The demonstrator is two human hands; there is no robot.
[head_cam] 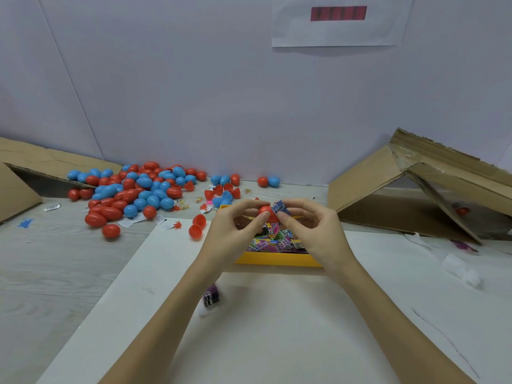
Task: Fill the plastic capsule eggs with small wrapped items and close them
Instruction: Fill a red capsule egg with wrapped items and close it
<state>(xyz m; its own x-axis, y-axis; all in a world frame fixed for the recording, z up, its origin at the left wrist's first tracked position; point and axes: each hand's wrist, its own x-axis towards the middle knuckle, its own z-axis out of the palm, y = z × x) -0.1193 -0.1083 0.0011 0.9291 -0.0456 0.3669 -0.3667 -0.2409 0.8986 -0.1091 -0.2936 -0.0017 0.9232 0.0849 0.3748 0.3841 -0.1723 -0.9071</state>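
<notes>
Both arms come in from the bottom edge, cut off below the elbow. A white sheet (277, 328) lies under them on the table (41, 267). One small wrapped item (211, 296), pink & black, lies on the sheet just beside the left arm; can't read its print.

Next is a yellow box (277, 259). It's full of small wrapped items (274, 239) in many colours. The hands hide most of the box, so only its front wall & a bit of the pile show.

Over the box, the left hand (235, 231) pinches a red egg half (267, 212) w/ thumb & fingers curled round it. The right hand (313, 231) pinches a blue wrapped item (279, 208) right at that egg half, touching it. Can't tell if the item is partly inside. The other fingers curl loosely.

Just left of the box, 2 red egg pieces (197, 225) lie on the sheet's edge.

Farther back on the left is a big pile of red & blue eggs (138, 189); some open halves & tiny scraps lie near it. A cardboard flap (33, 164) sits far left, cut off by the edge. On the right is an open cardboard box (415, 189) on its side; something red is inside, too dim to make out. On the wall, a paper (338, 23) has a blurred red patch, top cut off.
</notes>
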